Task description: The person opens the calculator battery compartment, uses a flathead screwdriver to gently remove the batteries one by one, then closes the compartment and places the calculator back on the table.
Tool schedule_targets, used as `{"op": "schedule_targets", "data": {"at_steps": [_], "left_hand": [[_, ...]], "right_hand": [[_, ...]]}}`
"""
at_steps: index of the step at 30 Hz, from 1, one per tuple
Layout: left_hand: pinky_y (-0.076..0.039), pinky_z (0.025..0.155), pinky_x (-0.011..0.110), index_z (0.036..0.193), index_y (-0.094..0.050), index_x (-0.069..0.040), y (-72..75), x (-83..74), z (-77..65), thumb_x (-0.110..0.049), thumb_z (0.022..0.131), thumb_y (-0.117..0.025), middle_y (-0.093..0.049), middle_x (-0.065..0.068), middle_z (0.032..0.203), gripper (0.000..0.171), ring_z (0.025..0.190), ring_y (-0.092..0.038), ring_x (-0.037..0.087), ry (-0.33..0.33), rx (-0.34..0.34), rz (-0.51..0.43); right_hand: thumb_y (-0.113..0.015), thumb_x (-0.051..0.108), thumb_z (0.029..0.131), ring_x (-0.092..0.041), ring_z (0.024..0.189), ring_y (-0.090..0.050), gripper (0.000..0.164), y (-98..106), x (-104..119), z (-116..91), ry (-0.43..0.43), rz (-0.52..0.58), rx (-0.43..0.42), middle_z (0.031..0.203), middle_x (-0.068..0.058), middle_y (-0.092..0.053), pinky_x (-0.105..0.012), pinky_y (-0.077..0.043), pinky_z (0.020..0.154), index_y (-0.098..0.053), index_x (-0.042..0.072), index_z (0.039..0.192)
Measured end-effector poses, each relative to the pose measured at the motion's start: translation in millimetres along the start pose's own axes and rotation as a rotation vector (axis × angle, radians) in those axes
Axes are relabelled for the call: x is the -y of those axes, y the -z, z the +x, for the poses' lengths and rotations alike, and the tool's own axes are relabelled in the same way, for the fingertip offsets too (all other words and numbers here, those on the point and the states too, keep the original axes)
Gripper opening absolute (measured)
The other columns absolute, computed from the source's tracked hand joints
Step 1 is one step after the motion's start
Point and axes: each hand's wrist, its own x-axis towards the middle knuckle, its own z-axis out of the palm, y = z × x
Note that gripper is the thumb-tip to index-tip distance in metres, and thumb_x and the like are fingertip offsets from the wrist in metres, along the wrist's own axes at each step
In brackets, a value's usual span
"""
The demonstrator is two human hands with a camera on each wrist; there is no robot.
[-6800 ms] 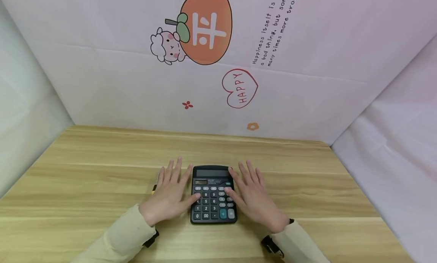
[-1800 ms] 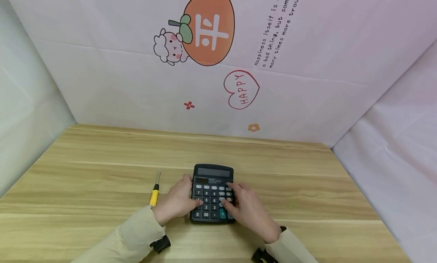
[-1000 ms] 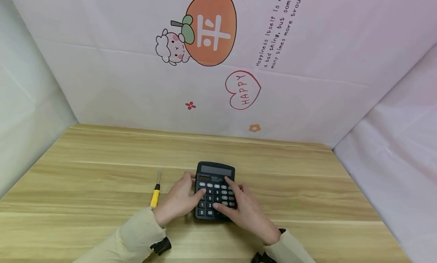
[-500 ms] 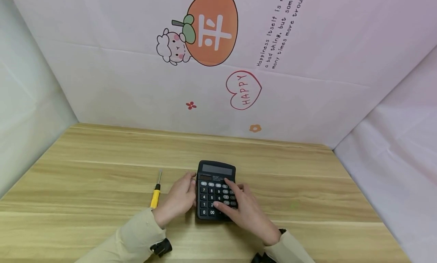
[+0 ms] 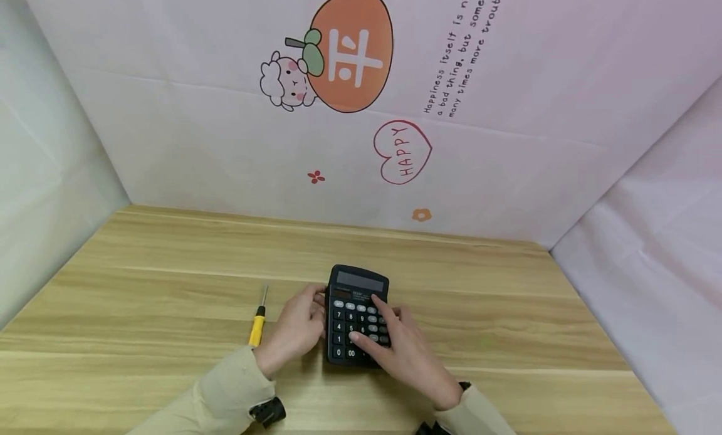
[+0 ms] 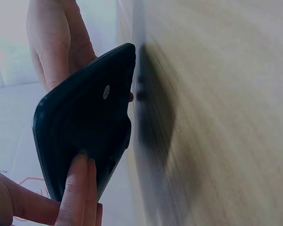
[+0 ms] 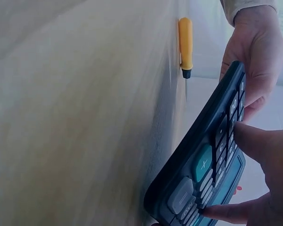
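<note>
A black desk calculator point(image 5: 359, 281) is held tilted and lifted off the table at its near side. My right hand point(image 5: 410, 353) grips its right side, thumb point(image 7: 254, 141) and index finger on the keys; its other fingers are mostly hidden beneath. My left hand point(image 5: 299, 322) is at the left edge. In the left wrist view its fingers point(image 6: 75, 188) reach out and touch the calculator's dark back point(image 6: 92, 113), where a small round sticker shows. The left thumb is off the keys.
A screwdriver point(image 5: 257, 328) with a yellow and black handle lies on the wooden table point(image 5: 169, 284), left of my left hand. White cloth walls point(image 5: 197, 159) with printed pictures stand behind and at both sides.
Both hands lay flat beside the calculator at first. They then took hold of it, raised and tilted it. The left thumb has come off the keys and the left fingers have moved underneath.
</note>
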Motion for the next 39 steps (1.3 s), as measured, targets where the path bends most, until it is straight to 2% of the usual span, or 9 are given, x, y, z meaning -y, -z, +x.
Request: {"op": "schedule_targets", "data": {"at_steps": [5,9,19,23,31,39], "left_hand": [[-0.052,0.067,0.032,0.13,-0.046,0.005,-1.7,1.1,1.1,0.012,0.086,-0.045,-0.06,0.018,0.11,0.045,0.079,-0.059,0.018,0.014,-0.001,-0.082],[-0.054,0.065,0.032,0.126,-0.046,0.007,-2.0,0.8,1.5,0.012,0.088,-0.044,-0.062,0.02,0.109,0.038,0.075,-0.061,0.016,0.019,0.007,-0.146],[-0.053,0.074,0.035,0.121,-0.051,0.005,0.3,1.3,2.5,0.005,0.092,-0.047,-0.067,0.02,0.107,0.029,0.085,-0.068,0.021,0.017,-0.039,-0.143],[-0.054,0.071,0.034,0.119,-0.052,0.005,0.0,2.7,4.6,0.004,0.093,-0.048,-0.068,0.02,0.105,0.027,0.081,-0.068,0.02,0.037,-0.053,-0.177],[-0.054,0.075,0.034,0.129,-0.049,0.01,-1.2,1.8,5.7,0.001,0.093,-0.048,-0.064,0.021,0.112,0.038,0.093,-0.065,0.022,0.086,-0.029,-0.199],[-0.055,0.075,0.035,0.131,-0.047,0.011,-2.1,2.0,7.1,0.003,0.092,-0.046,-0.063,0.022,0.112,0.039,0.093,-0.065,0.022,0.092,-0.013,-0.227]], "right_hand": [[-0.058,0.063,0.086,-0.021,0.088,-0.054,0.081,-1.0,1.0,-0.2,-0.032,0.023,0.014,0.12,-0.021,-0.048,-0.041,-0.048,0.074,-0.04,0.013,0.146],[-0.057,0.063,0.086,-0.022,0.089,-0.054,0.08,-1.6,1.4,-0.1,-0.055,0.032,0.017,0.12,-0.02,-0.047,-0.041,-0.047,0.076,-0.039,0.014,0.147],[-0.054,0.064,0.087,-0.022,0.089,-0.054,0.078,-1.4,3.5,-0.4,-0.073,0.06,0.032,0.12,-0.019,-0.048,-0.041,-0.046,0.075,-0.038,0.017,0.147],[-0.052,0.065,0.087,-0.022,0.088,-0.054,0.078,-1.1,4.7,0.0,-0.079,0.072,0.037,0.121,-0.019,-0.048,-0.042,-0.047,0.074,-0.037,0.019,0.147],[-0.054,0.063,0.088,-0.023,0.09,-0.054,0.075,-0.7,5.5,0.1,-0.072,0.088,0.03,0.121,-0.019,-0.048,-0.042,-0.047,0.076,-0.038,0.018,0.147],[-0.053,0.062,0.089,-0.025,0.094,-0.056,0.075,-0.9,5.8,-0.1,-0.063,0.097,0.034,0.124,-0.021,-0.048,-0.045,-0.048,0.077,-0.038,0.018,0.147]]}}
